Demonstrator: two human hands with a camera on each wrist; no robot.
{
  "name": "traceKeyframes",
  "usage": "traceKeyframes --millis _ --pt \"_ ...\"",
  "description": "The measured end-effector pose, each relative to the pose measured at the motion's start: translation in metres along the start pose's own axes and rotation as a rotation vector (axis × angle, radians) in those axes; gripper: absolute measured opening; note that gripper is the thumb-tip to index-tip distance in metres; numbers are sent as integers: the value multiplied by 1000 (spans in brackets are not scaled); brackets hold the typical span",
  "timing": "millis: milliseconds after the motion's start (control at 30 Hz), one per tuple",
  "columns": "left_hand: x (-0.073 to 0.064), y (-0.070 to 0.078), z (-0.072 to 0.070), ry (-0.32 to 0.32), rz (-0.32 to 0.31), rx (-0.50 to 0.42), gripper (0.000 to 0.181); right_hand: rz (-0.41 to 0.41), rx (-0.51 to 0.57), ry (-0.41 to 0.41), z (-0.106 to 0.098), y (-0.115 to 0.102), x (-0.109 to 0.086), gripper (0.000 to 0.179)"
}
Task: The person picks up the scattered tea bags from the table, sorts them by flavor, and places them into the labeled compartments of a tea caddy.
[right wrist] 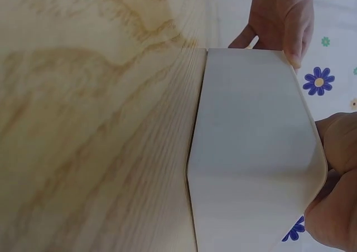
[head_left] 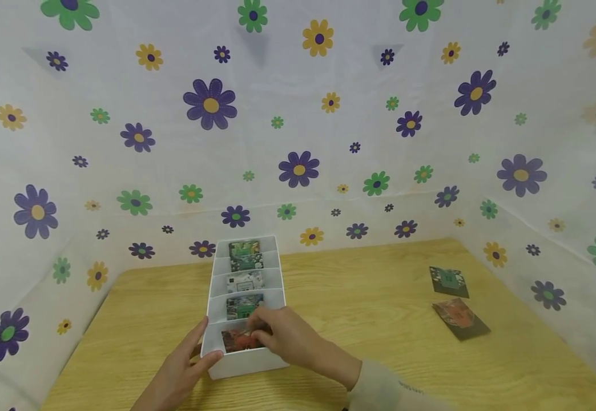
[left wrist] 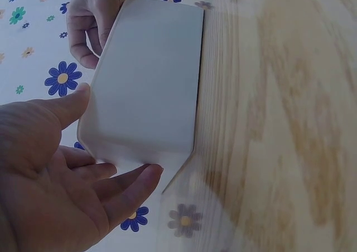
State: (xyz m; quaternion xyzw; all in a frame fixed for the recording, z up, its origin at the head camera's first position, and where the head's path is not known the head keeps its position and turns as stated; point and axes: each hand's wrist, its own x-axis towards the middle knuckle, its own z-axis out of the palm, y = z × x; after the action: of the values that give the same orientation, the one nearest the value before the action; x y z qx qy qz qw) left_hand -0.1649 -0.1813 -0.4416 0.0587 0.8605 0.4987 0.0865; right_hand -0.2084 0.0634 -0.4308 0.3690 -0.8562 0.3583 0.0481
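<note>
A long white box (head_left: 249,363) with dividers stands on the wooden table. My left hand (head_left: 180,368) holds its near left corner, thumb at the front rim and fingers along the side; the left wrist view shows this hand (left wrist: 72,168) against the outer wall. My right hand (head_left: 290,337) reaches into the nearest compartment with curled fingers, pinching the right part of a red-and-dark flat packet (head_left: 236,341). Its fingertips are partly hidden. In the right wrist view the box wall covers much of this hand (right wrist: 334,179).
Behind the red packet, the box's other compartments hold a green-and-dark packet (head_left: 244,306), a whitish packet (head_left: 245,281) and further green ones (head_left: 245,261). On the table's right side lie a dark packet with a green label (head_left: 449,279) and a brown-and-red packet (head_left: 459,317). Flower-printed sheeting (head_left: 257,188) surrounds the table.
</note>
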Motion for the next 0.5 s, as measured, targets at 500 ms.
traceKeyframes --millis 500 --pt "0 0 0 -10 -15 -42 84 -68 -222 49 0 -1 -3 13"
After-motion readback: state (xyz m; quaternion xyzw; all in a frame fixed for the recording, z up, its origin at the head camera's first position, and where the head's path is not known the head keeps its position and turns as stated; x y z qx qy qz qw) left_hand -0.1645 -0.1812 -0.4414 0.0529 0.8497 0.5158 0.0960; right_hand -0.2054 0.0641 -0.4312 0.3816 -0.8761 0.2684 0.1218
